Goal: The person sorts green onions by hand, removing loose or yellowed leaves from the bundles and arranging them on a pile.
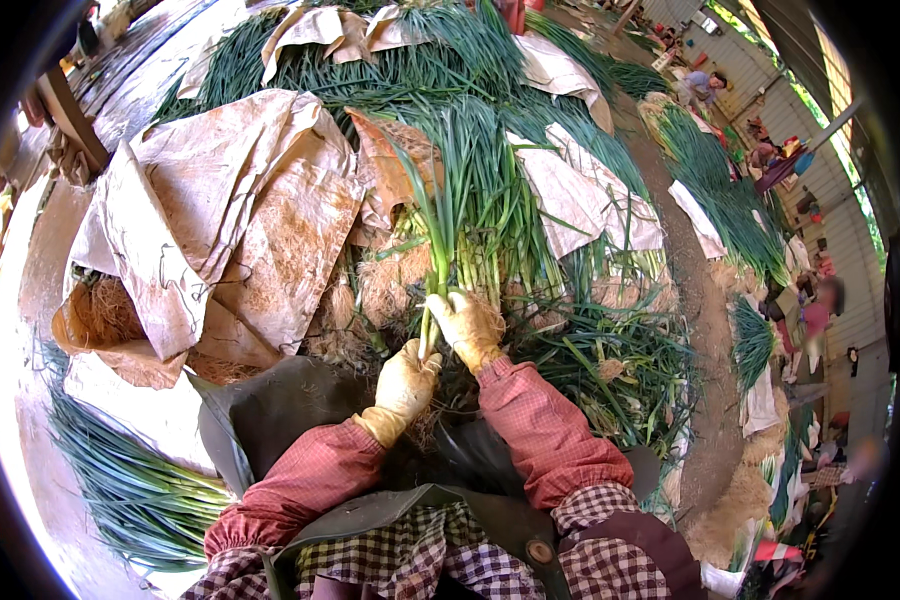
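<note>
A few green onions [438, 240] stand tilted in front of me, leaves pointing away and pale stalks toward my lap. My right hand [467, 325], in a stained yellowish glove, is closed round their stalks. Lower down, my left hand [402, 385], gloved alike, is closed at the root end; its fingertips partly hide the roots. Just beyond lies a thick pile of green onions [490, 190] with stringy roots turned toward me. Trimmed leaves and stalks [610, 375] lie heaped beside my right forearm.
Brown-stained sacking [240, 220] spreads at the left, over a sack of roots [110, 312]. A bundle of green onions [135, 480] lies at lower left. A dirt path [705, 400] runs along the right, with more bundles [720, 190] and other people [705, 85] beyond. A wooden post [73, 125] stands far left.
</note>
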Available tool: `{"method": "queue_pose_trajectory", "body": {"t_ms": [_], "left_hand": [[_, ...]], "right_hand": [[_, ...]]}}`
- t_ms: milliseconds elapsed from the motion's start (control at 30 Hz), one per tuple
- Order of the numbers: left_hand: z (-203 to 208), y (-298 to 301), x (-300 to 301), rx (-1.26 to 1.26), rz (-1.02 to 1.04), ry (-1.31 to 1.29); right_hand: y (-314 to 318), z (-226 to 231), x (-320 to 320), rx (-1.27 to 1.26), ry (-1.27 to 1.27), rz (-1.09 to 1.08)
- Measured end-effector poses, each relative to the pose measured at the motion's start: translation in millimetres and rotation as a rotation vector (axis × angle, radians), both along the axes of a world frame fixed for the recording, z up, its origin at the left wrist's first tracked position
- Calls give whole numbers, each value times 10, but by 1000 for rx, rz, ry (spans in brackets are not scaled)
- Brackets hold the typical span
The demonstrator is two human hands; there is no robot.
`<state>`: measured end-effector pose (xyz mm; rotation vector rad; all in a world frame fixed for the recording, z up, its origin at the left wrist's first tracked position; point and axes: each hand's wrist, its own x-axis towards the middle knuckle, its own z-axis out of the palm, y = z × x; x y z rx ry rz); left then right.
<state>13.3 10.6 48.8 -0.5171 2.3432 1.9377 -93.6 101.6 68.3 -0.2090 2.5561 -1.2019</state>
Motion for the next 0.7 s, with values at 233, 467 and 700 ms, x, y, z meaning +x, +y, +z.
{"method": "queue_pose_trajectory", "body": {"t_ms": [233, 467, 700], "left_hand": [[283, 10, 202, -435, -46, -71], [102, -61, 344, -615, -19, 145], [90, 39, 287, -800, -172, 140]], "right_hand": [[24, 172, 319, 3, 587, 348], [243, 626, 110, -418, 321, -93], [25, 85, -244, 583, 54, 419]]}}
